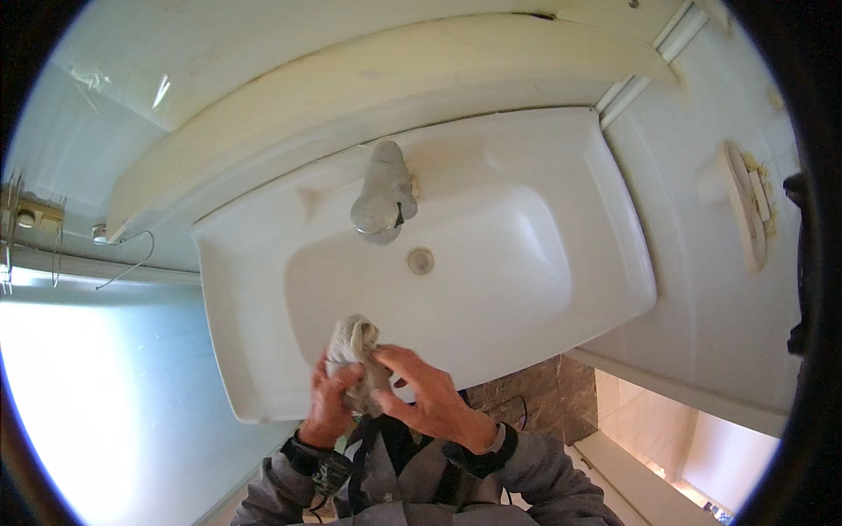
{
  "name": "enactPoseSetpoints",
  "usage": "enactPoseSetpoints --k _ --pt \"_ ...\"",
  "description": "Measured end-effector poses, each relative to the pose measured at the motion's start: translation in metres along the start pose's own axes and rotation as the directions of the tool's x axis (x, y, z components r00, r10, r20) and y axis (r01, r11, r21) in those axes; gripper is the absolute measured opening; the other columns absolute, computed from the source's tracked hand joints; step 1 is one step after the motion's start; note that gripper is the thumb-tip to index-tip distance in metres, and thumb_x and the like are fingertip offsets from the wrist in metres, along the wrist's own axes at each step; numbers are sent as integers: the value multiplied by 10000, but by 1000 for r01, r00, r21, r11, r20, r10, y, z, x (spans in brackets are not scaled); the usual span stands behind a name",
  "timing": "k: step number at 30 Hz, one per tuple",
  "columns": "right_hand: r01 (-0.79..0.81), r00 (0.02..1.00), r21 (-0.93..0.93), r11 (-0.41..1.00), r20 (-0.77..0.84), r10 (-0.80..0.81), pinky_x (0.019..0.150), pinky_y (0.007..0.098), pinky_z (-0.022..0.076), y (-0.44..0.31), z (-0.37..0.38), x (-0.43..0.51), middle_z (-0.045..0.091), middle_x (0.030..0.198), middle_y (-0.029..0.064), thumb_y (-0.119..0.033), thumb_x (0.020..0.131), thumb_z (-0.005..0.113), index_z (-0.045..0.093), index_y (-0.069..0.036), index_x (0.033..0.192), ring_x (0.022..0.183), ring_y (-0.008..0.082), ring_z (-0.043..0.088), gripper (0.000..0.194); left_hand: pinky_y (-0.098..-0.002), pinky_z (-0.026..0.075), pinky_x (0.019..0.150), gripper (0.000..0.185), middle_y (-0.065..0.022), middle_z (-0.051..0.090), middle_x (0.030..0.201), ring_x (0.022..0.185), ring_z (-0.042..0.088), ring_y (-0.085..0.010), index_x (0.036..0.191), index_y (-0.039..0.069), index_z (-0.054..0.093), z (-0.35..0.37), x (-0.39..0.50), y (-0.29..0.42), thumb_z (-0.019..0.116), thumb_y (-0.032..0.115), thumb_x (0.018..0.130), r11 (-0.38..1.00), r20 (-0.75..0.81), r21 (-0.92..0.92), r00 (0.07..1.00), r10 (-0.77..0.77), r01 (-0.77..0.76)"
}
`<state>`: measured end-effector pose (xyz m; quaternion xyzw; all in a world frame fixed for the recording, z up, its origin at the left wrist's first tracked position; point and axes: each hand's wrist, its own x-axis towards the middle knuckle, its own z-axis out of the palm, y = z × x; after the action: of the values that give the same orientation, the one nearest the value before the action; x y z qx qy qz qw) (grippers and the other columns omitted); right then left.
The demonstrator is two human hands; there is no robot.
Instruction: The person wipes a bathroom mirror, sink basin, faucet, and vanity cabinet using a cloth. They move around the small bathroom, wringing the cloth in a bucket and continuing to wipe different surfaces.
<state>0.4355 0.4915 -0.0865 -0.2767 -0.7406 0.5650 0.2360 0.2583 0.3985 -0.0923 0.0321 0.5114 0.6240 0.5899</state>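
A bunched, pale grey cloth [356,338] is held between both hands over the near left edge of a white washbasin [487,296]. My left hand [332,398] grips its left side, with the thumb across the front. On its right side my right hand [427,398] pinches the cloth with fingers and thumb. Beyond the hands, a chrome mixer tap [381,204] stands at the back of the basin, with the round drain [421,261] just in front of it.
A cream ledge [395,72] runs behind the basin. A soap dish [746,204] is fixed to the right wall. At the left are a bent metal hook [135,263] and a wire rack [33,230], beside a bright window-like pane [66,394].
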Motion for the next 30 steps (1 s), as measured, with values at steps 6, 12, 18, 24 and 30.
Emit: enactPoseSetpoints --k 6,12,18,24,30 --pt "-97 931 -504 858 -350 -100 837 450 603 72 -38 -36 660 1307 171 -115 932 711 574 -52 1395 1107 371 676 487 -396 544 943 438 -110 643 1205 1087 630 -230 1326 16 585 5 63 89 696 202 946 820 -103 429 881 462 -380" --pt "-136 935 -702 700 -325 -144 781 435 599 114 -25 -53 682 1205 124 -68 898 722 589 -72 1335 989 313 678 457 -339 495 1002 605 -117 658 1223 1093 618 -193 1455 -22 535 45 143 152 700 241 936 662 129 584 859 495 -470" --pt "-174 929 -750 638 -340 -147 730 416 582 118 -20 -55 700 1109 99 -111 893 719 629 -66 1240 908 298 670 361 -347 507 1023 666 -136 679 1260 1119 649 -194 1528 -22 495 73 212 169 735 169 936 609 304 554 819 487 -568" --pt "-180 915 -747 640 -365 -169 728 416 579 116 -19 -51 706 1076 87 -96 863 725 651 -67 1192 900 289 672 338 -317 523 1001 541 -110 698 1244 1094 669 -194 1433 -32 606 89 265 178 753 154 946 189 529 721 706 471 -666" --pt "-211 902 -735 644 -400 -161 718 410 583 114 -18 -50 710 1032 90 -77 846 730 661 -62 1175 878 278 681 337 -324 543 963 472 -96 721 1181 1070 684 -196 1383 -15 634 96 285 175 737 134 947 538 411 650 844 346 -537"
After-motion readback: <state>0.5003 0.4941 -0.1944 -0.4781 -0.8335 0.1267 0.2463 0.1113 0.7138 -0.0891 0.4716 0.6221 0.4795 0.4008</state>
